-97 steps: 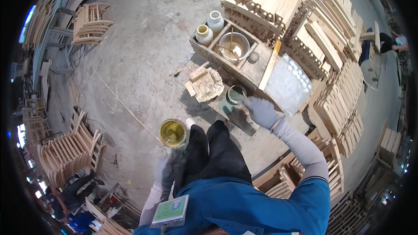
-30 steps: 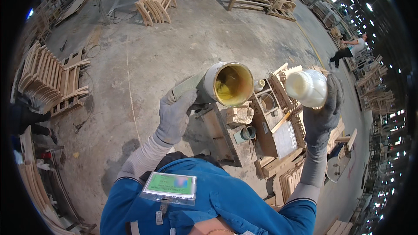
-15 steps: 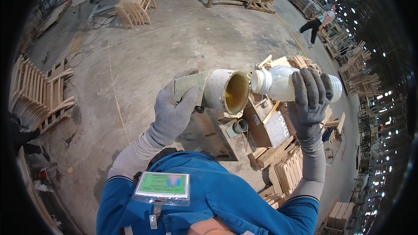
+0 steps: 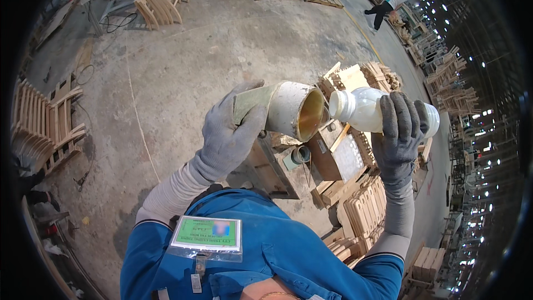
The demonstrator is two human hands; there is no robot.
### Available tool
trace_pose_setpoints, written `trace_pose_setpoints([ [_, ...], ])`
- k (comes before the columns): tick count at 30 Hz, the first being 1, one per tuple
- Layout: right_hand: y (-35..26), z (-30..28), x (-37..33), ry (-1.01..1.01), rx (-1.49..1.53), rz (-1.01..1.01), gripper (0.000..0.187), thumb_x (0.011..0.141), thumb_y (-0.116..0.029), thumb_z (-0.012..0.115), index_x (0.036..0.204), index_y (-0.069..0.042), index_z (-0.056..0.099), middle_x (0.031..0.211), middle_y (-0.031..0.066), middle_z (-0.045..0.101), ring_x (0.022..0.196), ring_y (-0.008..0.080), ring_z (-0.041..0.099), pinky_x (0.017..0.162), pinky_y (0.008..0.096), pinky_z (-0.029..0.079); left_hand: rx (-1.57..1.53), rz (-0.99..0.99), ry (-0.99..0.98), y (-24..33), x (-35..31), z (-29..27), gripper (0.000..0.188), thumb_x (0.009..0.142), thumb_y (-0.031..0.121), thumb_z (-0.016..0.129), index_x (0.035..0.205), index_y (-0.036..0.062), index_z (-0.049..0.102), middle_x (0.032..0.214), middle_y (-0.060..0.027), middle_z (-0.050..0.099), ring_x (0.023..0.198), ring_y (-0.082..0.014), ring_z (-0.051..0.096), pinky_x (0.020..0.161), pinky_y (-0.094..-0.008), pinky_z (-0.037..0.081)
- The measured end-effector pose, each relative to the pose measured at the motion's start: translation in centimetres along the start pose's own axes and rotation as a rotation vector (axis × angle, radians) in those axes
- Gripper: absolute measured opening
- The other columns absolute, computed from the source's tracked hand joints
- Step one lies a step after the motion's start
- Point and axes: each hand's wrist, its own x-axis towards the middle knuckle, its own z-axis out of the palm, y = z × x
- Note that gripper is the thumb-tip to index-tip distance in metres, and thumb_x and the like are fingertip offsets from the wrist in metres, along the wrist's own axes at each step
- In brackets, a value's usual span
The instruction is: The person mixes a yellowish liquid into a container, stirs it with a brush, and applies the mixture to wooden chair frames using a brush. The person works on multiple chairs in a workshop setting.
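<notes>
My gloved left hand point(image 4: 229, 133) grips the flat greenish handle of a whitish pipe-like cup point(image 4: 286, 110), tilted with its mouth to the right. The cup's inside looks yellow-brown; I cannot tell how much liquid it holds. My gloved right hand point(image 4: 401, 139) is wrapped round a white translucent plastic bottle point(image 4: 361, 108), lying nearly level with its neck pointed left. The bottle's neck is close to the cup's rim, and I cannot tell whether they touch.
Below my hands stand a brown box point(image 4: 326, 158), a small greenish cup point(image 4: 300, 155) and stacked curved wooden parts point(image 4: 363, 205). Wooden frames point(image 4: 39, 114) are at the left, more wooden pieces point(image 4: 162, 3) far off. A person point(image 4: 388, 5) is at the far right.
The cup and bottle have shifted slightly right, and a little more of the cup's side shows. My head view has turned slightly. Both hands keep their holds.
</notes>
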Motion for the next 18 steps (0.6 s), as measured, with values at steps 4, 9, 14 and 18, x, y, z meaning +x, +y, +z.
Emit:
trace_pose_setpoints([
  [4, 0.09, -0.04, 0.25, -0.04, -0.032, -0.044, 0.065, 0.065, -0.01, 0.078, 0.124, -0.013, 0.049, 0.121, 0.0074, 0.052, 0.114, 0.0254, 0.051, 0.102, 0.0474, 0.034, 0.012, -0.016, -0.013, -0.02, 0.33, -0.05, 0.036, 0.083, 0.01, 0.059, 0.116, -0.0039, 0.055, 0.105, -0.0165, 0.064, 0.093, -0.0204, 0.064, 0.08, -0.0283, 0.05],
  [9, -0.02, 0.21, 0.25, -0.065, -0.046, -0.049, 0.064, 0.066, -0.01, 0.077, 0.123, -0.013, 0.049, 0.121, 0.0075, 0.052, 0.114, 0.0256, 0.051, 0.102, 0.0479, 0.035, -0.008, -0.009, -0.018, -0.8, 0.55, 0.21, 0.036, 0.083, 0.012, 0.059, 0.116, -0.004, 0.055, 0.103, -0.0166, 0.065, 0.091, -0.0215, 0.064, 0.08, -0.0288, 0.05],
  [14, 0.08, 0.35, 0.35, -0.065, -0.036, -0.06, 0.064, 0.066, -0.008, 0.076, 0.124, -0.013, 0.049, 0.12, 0.0076, 0.052, 0.113, 0.0258, 0.052, 0.101, 0.0478, 0.036, 0.025, -0.018, -0.019, -0.54, 0.72, 0.3, 0.037, 0.083, 0.012, 0.059, 0.116, -0.0037, 0.055, 0.102, -0.0169, 0.065, 0.089, -0.0219, 0.065, 0.078, -0.0292, 0.051],
  [18, -0.05, 0.15, 0.6, -0.075, -0.035, -0.067, 0.064, 0.066, -0.006, 0.075, 0.124, -0.012, 0.048, 0.119, 0.0079, 0.052, 0.113, 0.026, 0.052, 0.1, 0.0478, 0.036, 0.069, 0.052, -0.061, -0.68, 0.77, 0.05, 0.036, 0.087, 0.006, 0.054, 0.121, -0.0061, 0.05, 0.103, -0.0099, 0.062, 0.088, -0.0106, 0.059, 0.076, -0.0211, 0.049],
])
